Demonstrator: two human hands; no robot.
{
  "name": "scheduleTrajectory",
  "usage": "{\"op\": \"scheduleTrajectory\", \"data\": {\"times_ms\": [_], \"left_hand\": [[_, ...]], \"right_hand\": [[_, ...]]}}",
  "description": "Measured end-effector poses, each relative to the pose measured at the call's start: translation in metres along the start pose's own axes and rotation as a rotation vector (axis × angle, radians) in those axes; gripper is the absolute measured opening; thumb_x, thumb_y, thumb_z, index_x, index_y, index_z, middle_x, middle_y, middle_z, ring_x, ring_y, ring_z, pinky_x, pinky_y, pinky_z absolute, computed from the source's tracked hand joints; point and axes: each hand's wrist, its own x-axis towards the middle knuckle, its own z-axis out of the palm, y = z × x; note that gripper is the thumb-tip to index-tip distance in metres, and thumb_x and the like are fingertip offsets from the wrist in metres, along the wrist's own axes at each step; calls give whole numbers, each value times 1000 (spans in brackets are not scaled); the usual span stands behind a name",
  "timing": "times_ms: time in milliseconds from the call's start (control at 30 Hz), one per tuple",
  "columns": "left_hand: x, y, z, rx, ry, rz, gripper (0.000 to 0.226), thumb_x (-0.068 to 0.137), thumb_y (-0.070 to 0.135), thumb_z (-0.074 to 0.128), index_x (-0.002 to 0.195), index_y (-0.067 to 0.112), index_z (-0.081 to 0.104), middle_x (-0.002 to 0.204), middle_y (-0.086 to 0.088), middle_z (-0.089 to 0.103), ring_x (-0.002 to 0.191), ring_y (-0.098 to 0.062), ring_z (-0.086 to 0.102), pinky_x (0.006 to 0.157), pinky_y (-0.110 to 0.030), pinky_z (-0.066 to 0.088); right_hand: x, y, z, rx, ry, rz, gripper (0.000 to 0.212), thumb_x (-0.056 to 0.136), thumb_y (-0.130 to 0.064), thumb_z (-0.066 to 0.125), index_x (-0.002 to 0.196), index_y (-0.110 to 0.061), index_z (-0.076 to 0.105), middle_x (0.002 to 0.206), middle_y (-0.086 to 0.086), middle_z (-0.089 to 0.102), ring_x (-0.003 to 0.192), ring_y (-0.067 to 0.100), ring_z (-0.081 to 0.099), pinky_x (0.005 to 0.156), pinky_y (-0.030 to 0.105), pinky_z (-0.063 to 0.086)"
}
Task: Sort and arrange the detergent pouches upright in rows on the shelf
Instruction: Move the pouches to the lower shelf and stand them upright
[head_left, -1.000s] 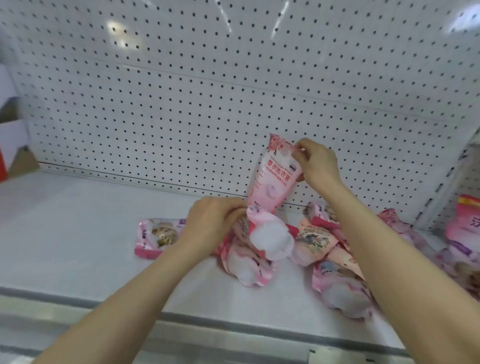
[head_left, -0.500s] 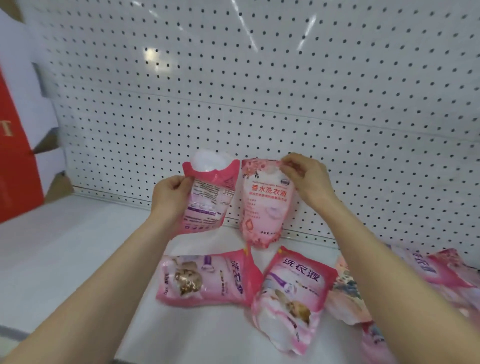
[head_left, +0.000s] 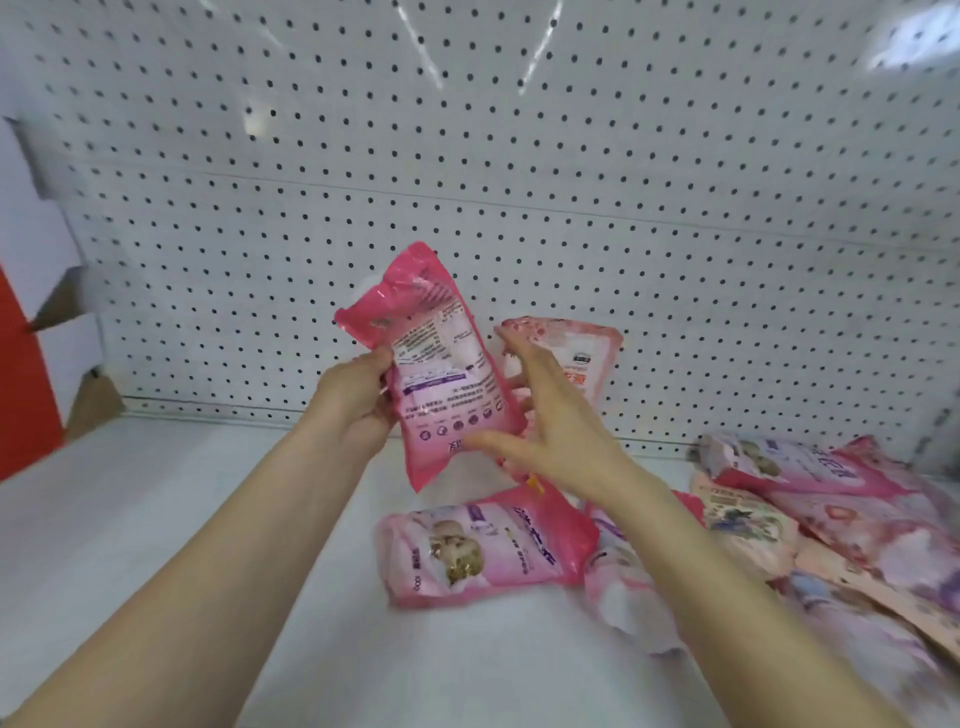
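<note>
Right hand (head_left: 556, 431) is off the top of the pale pouch (head_left: 587, 353) now, fingers straight and spread, holding nothing. Its thumb is at or near the lower end of the dark pink pouch (head_left: 441, 364); can't tell if it touches. Left hand (head_left: 353, 410) has raised and tipped that pouch; fingers curl round its left side, printed back facing the camera, clear above the shelf (head_left: 156, 545).

Pale pouch stands at the shelf's back edge against the pegboard (head_left: 519, 182), partly hidden behind the right hand.

Risks, as judgement: pale pouch has no hand on it, so it may slump forward or slide down. Dark pink pouch is held by one side only, so it may slip or swing.

Materials: pouches are glossy plastic film, soft, bulging, flat seams at the ends. One flat pouch (head_left: 483, 551) lies mid-shelf, and a loose heap (head_left: 831, 519) sits toward the right end. Shelf is white and smooth; pegboard is white with even dark holes.
</note>
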Motion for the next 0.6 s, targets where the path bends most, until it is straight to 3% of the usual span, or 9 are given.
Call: {"op": "scheduleTrajectory", "data": {"times_ms": [67,100,133,200,300,367,433,533,600], "left_hand": [[1,1,-4,-156,-32,-129,19,99,8,46,82,6,54,56,-4,67,42,-8,60,40,-18,50],[3,1,-7,-203,-44,-185,19,100,6,44,85,4,54,53,-8,67,41,-9,60,43,-15,50],[5,0,-11,-230,-60,-227,18,100,3,41,89,3,56,54,-12,67,43,-11,61,50,-13,50],[8,-3,-16,-217,-91,-263,23,98,-4,35,102,1,57,67,-17,68,60,-18,64,72,-21,54],[6,-7,-20,-205,-130,-305,14,94,-8,45,100,-5,57,103,-20,64,80,-28,67,57,-32,60],[0,-10,-22,-216,-175,-362,16,94,-1,53,109,-7,56,124,-19,51,91,-38,64,54,-38,60],[-6,-11,-22,-184,-216,-396,17,97,5,51,110,-7,52,131,-23,43,107,-45,59,67,-47,60],[-14,-15,-23,60,-261,-290,20,97,-1,48,115,-8,50,120,-24,53,107,-35,61,89,-40,55],[-13,-20,-30,341,-316,-139,35,95,0,53,129,1,49,111,-12,59,105,-26,60,96,-35,48]], "right_hand": [[-10,-4,12,-172,-131,-88,118,71,-46,84,153,-46,-1,164,-10,-9,146,15,24,109,31,37],[-13,-6,15,-290,-133,-149,120,72,-34,85,154,-44,-2,163,-9,-16,144,20,28,103,32,44],[-14,-8,19,-397,-87,-204,116,74,-19,84,155,-41,5,164,-4,-12,138,24,37,93,33,50],[-12,-10,23,-465,114,-305,90,74,1,73,150,-27,35,160,10,24,119,28,53,83,31,51],[-6,-12,17,-342,418,-379,32,86,-7,66,117,-11,69,112,5,71,95,27,64,82,34,51],[2,-13,9,-270,486,-279,18,86,-8,70,103,-10,75,90,1,74,82,25,63,73,37,51],[15,-12,4,-213,448,-126,10,90,-15,69,95,-9,75,78,4,72,71,25,62,68,38,51],[36,-4,0,-93,376,51,20,93,-25,65,90,-7,74,71,4,69,64,19,59,67,36,47],[48,5,-1,-80,354,91,16,92,-21,67,90,-7,75,67,-8,67,60,3,57,61,22,42]]}}
